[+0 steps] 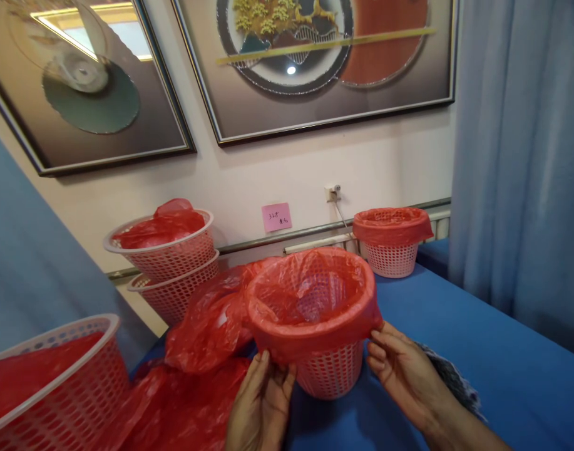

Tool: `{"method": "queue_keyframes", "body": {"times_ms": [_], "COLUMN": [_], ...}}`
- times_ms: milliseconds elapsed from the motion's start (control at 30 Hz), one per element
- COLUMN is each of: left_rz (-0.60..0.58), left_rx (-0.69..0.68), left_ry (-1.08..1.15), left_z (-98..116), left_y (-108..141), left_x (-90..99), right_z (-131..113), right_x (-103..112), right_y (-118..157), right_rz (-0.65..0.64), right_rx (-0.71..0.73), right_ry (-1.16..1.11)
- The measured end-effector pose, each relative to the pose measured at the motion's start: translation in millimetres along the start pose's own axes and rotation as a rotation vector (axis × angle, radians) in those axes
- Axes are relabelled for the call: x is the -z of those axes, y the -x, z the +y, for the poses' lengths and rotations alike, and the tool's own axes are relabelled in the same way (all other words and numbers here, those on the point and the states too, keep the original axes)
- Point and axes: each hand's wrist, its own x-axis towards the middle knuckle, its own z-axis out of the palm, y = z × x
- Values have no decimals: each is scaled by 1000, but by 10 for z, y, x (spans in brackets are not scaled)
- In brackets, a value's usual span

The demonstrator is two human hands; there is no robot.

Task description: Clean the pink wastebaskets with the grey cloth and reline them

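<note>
A pink perforated plastic basket (331, 373) stands upright in front of me. A thin red plastic bag (310, 335) lines it and is folded down over the rim, covering its upper wall. At the bag's lower edge on the right, my right hand (404, 369) pinches the film between thumb and fingers. My left hand (263, 401) grips the hanging edge at the front left, its fingertips partly covered by the film. Loose red plastic bags (206, 338) lie crumpled just left of the basket.
A lined basket (392, 260) stands at the back right. Two stacked baskets (174, 257) with red film on top are at the back left; another basket (80, 394) is at lower left. Blue cloth (456, 313) covers the surface. Blue curtains (516, 156) hang at the sides.
</note>
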Motion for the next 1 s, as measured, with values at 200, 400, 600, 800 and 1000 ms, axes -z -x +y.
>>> {"method": "queue_keyframes", "body": {"times_ms": [200,400,600,800,1000], "left_rz": [4,-195,-377,-425,-429], "left_rx": [46,103,158,116,99], "left_ry": [20,-2,18,14,-49], "left_z": [-83,-118,-90,-84,-76], "left_y": [10,20,56,61,63], "left_x": [79,229,244,177,193], "right_z": [9,14,18,-69,-119], "right_x": [51,-35,-33,-56,6], "right_y": [62,97,38,-57,-256], "right_rz": [167,29,-34,35,34], "right_rx": [63,-112,-141,-121,-110], "right_ry": [50,166,115,135,154]}}
